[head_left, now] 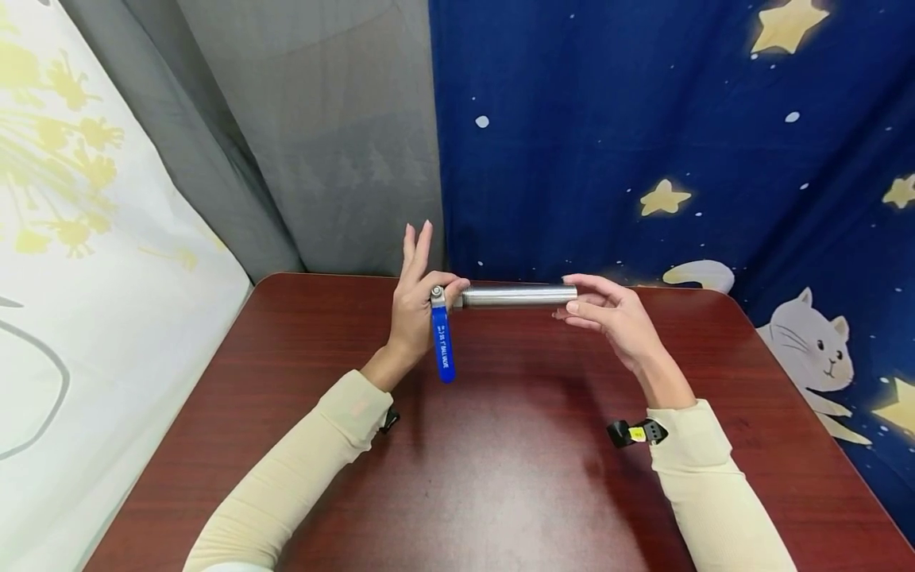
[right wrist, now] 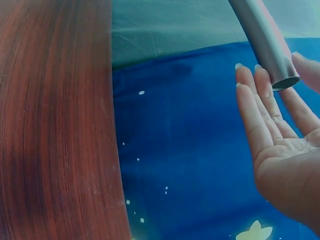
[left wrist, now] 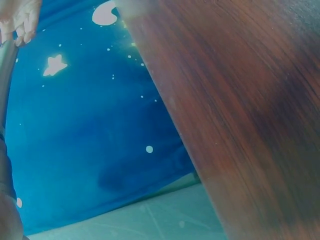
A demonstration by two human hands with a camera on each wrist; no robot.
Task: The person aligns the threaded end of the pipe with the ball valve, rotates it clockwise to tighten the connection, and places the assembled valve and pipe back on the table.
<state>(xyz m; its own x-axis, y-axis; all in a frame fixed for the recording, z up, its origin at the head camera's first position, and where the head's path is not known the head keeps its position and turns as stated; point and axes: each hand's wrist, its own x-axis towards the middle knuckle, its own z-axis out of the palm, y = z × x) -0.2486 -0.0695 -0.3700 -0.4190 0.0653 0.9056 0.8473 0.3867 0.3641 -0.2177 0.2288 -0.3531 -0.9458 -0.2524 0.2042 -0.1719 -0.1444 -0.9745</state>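
A ball valve with a blue lever (head_left: 443, 345) is in my left hand (head_left: 411, 314). Thumb and index finger pinch the valve body, while other fingers point upward. From the valve a straight silver metal pipe (head_left: 518, 296) extends to the right, held level above the table. My right hand (head_left: 618, 314) pinches the pipe's free end between thumb and fingers. In the right wrist view, the pipe's hollow end (right wrist: 286, 83) lies between the thumb and the fingers (right wrist: 255, 120). Only a strip of the pipe (left wrist: 5, 80) shows at the left edge of the left wrist view.
Below the hands lies a dark red wooden table (head_left: 457, 461), its far edge just beyond the pipe. Behind it hang a grey curtain (head_left: 343, 119) and a blue star-patterned curtain (head_left: 572, 159). A white patterned cloth (head_left: 86, 334) borders the left side.
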